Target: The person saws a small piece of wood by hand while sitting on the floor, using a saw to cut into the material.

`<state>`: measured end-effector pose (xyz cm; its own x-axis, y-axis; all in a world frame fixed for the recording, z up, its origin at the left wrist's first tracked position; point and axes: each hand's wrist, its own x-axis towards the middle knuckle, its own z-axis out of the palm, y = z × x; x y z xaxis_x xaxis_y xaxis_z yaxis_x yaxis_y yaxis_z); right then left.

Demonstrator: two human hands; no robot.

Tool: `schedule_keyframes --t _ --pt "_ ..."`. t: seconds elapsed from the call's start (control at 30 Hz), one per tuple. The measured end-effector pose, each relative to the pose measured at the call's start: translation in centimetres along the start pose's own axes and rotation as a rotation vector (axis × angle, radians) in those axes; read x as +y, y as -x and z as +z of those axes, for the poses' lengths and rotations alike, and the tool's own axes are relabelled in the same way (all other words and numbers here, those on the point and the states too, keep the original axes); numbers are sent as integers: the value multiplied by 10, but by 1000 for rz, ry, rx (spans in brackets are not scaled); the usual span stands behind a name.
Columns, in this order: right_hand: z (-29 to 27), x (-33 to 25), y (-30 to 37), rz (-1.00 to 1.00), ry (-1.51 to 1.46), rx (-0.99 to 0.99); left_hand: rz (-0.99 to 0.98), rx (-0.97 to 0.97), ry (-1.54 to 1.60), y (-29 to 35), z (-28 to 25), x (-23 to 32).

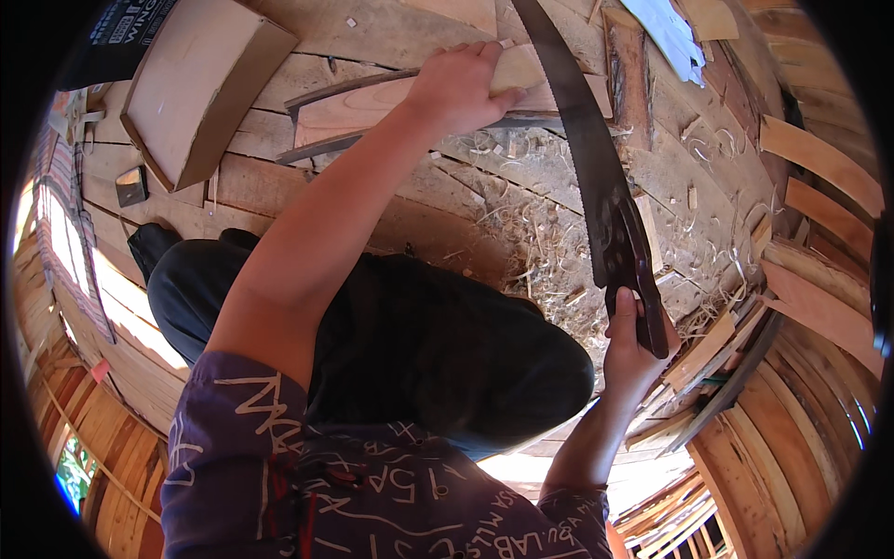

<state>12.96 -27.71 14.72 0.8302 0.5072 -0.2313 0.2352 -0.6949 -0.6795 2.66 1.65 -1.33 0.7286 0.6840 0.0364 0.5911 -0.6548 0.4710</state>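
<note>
My left hand (pixel 458 91) is closed over a pale wood block (pixel 520 67), its fingers on the far side and the thumb on the near side. The block rests on a longer light wooden board (pixel 349 112) with dark strips along both edges. My right hand (pixel 635 361) grips the dark handle of a handsaw (pixel 585 135). The saw's long blade points away from me, its toothed edge facing left, and crosses over the right end of the block and board. Whether the teeth touch the wood I cannot tell.
Wood shavings (pixel 549 252) litter the plank floor right of my dark-trousered leg (pixel 447 335). A shallow cardboard box (pixel 200 88) stands at the far left, near a small dark block-shaped object (pixel 131 186). A rough bark-edged board (pixel 629 84) lies beyond the saw. Curved wooden slats (pixel 824 177) line the right side.
</note>
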Motion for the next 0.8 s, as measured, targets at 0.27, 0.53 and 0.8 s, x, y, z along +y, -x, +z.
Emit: schedule_keyframes --t 0.27,0.53,0.8 --pt "-46 26 41 -87 -23 -13 88 30 -68 4 1 -4" --pt "-12 10 11 -115 83 -5 38 -30 -65 1 0 -1" --pt "-5 5 15 -24 16 28 112 9 -90 4 2 -6"
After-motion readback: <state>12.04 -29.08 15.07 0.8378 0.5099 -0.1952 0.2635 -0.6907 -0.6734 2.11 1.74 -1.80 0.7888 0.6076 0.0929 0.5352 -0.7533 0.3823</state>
